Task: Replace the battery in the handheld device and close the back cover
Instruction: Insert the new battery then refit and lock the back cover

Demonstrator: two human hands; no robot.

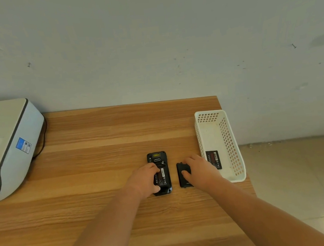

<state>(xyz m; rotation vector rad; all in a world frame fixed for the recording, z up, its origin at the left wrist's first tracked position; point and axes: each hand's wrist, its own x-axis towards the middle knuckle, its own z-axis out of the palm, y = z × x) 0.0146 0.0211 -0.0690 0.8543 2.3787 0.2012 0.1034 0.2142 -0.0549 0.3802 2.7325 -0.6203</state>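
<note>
The black handheld device (157, 158) lies face down on the wooden table (91, 156), its back open with a labelled battery (162, 179) seated in the bay. My left hand (144, 181) grips the device's left side, thumb at its lower edge. Just to the right lies the black back cover (182, 171) flat on the table. My right hand (201, 172) rests over the cover, thumb on its middle and fingers at its far end. A second battery (213, 159) lies in the white basket (233, 144).
A white printer (2, 146) with a dark cable stands at the table's left. The white basket sits at the table's right edge, with tiled floor (299, 183) beyond. A grey wall rises right behind the table.
</note>
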